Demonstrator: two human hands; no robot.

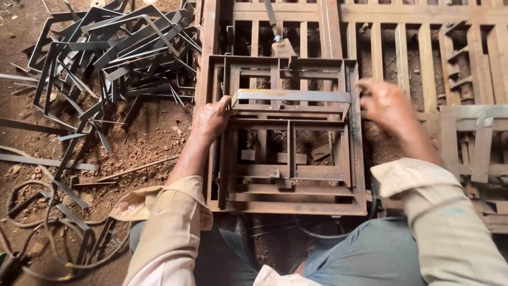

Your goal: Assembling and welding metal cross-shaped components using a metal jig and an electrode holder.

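Near the middle of the scene, on a rusty square frame jig (283, 206), lies a bent flat-steel bracket (291, 96), its long bar running left to right across the jig's far half; the left hand (212, 119) grips the bracket's left corner, fingers curled round it, so the bar stretches away to the right of that hand; the right hand (386, 106) hovers at the bracket's right end, just beside the jig's edge, blurred, fingers loosely bent, and whether it holds anything I cannot tell; far left on the dirt floor (143, 143) sprawls a pile of bent steel frames (111, 53); rusty gratings (423, 47) lie far and right; a cable (32, 212) loops near left.
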